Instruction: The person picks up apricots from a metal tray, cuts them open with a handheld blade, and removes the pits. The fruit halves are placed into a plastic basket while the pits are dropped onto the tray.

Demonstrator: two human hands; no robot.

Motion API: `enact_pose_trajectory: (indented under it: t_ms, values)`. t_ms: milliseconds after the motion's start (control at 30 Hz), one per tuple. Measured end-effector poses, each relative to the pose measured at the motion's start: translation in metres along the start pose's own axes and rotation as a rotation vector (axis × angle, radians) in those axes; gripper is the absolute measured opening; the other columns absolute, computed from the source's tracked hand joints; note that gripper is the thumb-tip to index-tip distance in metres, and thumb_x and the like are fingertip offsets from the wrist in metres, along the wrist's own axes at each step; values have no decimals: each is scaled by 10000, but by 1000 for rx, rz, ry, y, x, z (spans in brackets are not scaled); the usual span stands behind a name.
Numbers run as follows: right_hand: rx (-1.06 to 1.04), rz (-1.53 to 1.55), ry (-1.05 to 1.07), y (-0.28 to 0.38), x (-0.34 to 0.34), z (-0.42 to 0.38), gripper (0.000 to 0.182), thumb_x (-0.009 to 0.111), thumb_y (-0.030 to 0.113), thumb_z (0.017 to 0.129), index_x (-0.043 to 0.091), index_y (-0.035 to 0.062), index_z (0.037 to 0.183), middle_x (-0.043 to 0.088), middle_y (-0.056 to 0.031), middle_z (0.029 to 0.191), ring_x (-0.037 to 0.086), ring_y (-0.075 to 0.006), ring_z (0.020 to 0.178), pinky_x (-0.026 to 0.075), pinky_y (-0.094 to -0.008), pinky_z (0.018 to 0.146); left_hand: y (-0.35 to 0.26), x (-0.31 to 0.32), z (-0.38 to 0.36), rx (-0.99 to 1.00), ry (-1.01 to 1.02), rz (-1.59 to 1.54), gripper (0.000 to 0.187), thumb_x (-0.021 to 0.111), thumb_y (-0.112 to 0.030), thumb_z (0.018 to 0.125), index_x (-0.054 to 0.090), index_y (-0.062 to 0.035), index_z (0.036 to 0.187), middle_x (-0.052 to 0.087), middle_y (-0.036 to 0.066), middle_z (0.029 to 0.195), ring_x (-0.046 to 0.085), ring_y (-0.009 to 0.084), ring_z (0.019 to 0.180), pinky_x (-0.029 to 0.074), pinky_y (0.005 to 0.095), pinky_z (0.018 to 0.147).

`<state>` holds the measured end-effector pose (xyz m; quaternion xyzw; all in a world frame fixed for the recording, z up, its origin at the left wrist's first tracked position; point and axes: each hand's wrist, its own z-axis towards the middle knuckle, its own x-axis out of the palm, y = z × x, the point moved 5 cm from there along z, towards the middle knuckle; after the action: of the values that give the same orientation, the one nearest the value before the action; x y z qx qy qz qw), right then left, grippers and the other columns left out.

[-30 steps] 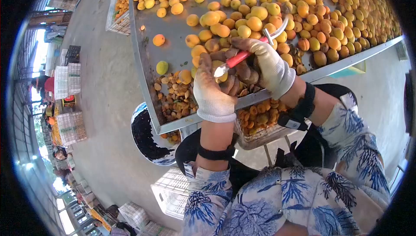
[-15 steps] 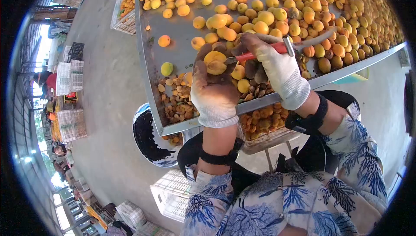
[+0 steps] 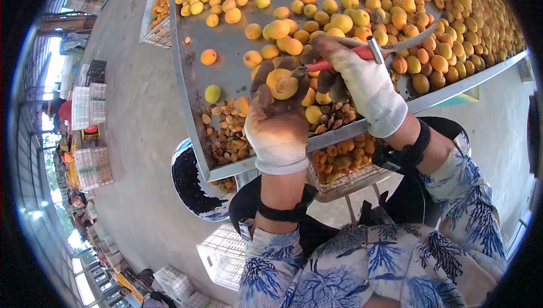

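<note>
In a stained white glove, my left hand holds a cut apricot with its inner side facing up. My right hand, gloved too, is wrapped round the red handle of a tool. The tool's short metal tip touches or nearly touches the apricot's edge, and a curved grey blade points away to the right. Both hands are above the near edge of a metal table. Whole apricots lie beyond them, and pits are heaped in the table's near left corner.
Below the table edge stand a crate of apricot halves and a round tub with dark contents. A white crate is on the floor. Another crate with orange fruit stands beyond the table's left side. People and stacked crates are far left.
The cut apricot in my left hand now shows one broad open face instead of two parted halves. My right hand and the tool have turned slightly. The view has shifted a little.
</note>
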<state>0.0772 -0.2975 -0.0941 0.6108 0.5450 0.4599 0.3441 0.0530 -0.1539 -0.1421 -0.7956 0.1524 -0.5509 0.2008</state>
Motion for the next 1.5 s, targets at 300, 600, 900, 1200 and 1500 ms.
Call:
enact_pose_trajectory:
  t_ms: [300,600,900,1200,1500]
  values:
    - [-14,-58,-93,4,-18,10,295,631,328,895,694,47,957,666,-29,693,557,-68,464,390,-213,378,4,-5,2,-39,-90,-111,446,443,-161,879,511,7,1287,539,207,1298,491,367,1241,382,555,1056]
    - [9,-274,85,-24,-4,17,243,632,287,900,678,49,904,622,-15,615,534,-70,421,371,-194,362,12,-16,5,23,-16,-36,415,434,-148,905,509,0,1285,549,190,1286,525,358,1202,400,566,1034]
    - [29,-117,75,-11,-6,14,265,613,282,911,695,49,1005,639,-14,666,538,-61,460,387,-186,395,8,-12,1,57,88,239,418,516,-44,872,500,-5,1288,565,170,1261,555,320,1169,441,481,1035]
    - [-67,-74,0,7,-9,3,367,615,356,899,675,28,1052,676,-16,737,564,-47,513,411,-205,411,4,4,-3,55,176,168,459,505,100,835,510,-9,1281,572,143,1221,576,258,1123,477,417,1000]
    - [-643,-179,-148,-21,-18,6,274,603,259,934,689,0,960,666,-40,749,582,-53,571,454,-201,483,6,1,-9,204,-9,502,356,603,87,823,580,-20,1162,613,77,1109,591,180,1014,495,306,910]
